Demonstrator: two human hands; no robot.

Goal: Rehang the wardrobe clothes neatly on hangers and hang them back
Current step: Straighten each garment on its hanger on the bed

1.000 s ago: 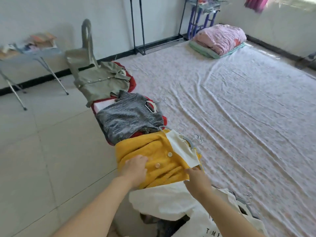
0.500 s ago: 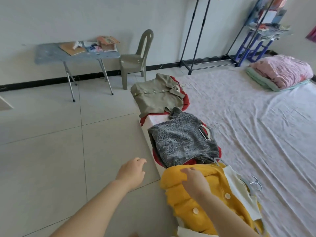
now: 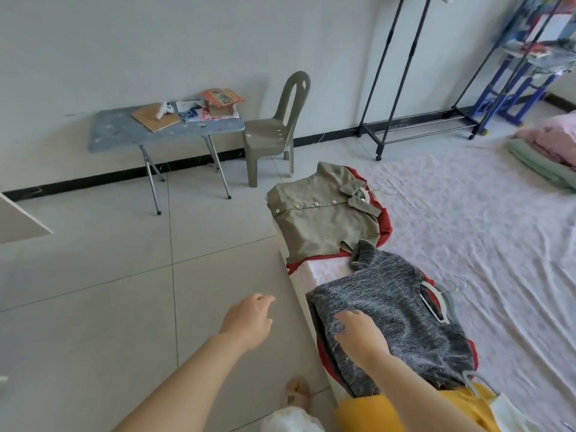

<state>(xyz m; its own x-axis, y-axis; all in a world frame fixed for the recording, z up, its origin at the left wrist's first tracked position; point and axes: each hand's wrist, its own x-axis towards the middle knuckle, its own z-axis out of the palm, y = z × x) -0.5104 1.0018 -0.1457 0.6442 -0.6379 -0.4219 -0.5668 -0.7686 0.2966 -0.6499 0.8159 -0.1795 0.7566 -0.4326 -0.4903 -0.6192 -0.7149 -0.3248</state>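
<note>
Position of task items: three garments lie in a row along the left edge of the bed [image 3: 467, 232], running from frame centre to the lower right.

1. Olive buttoned shirt [image 3: 318, 222], centre of frame, laid flat on a red garment [image 3: 386, 226]; a pale hanger [image 3: 364, 196] shows at its collar, with metal hooks just beyond it on the sheet.
2. Grey knitted sweater [image 3: 414, 335], lower centre-right, lying on a second red garment [image 3: 325, 357]; a white hanger [image 3: 434, 299] sits in its neck opening.
3. Yellow garment [image 3: 367, 411], bottom edge of frame, partly cut off, touching the lower hem of the grey sweater.

Hands: the right hand [image 3: 360, 335] rests palm down on the left part of the grey sweater, fingers slightly bent and loosely spread on the knit. The left hand [image 3: 249, 319] hovers over the floor tiles, just left of the bed edge, fingers relaxed and loosely extended, touching no garment.

Surroundings: a black clothes rack [image 3: 389, 76] stands at upper right against the wall. A grey plastic chair [image 3: 274, 132] stands beside a folding counter [image 3: 124, 135] at upper left, which carries books and papers [image 3: 218, 102]. Folded pink bedding [image 3: 554, 137] lies at the right edge. A bare foot [image 3: 297, 397] shows at bottom centre
</note>
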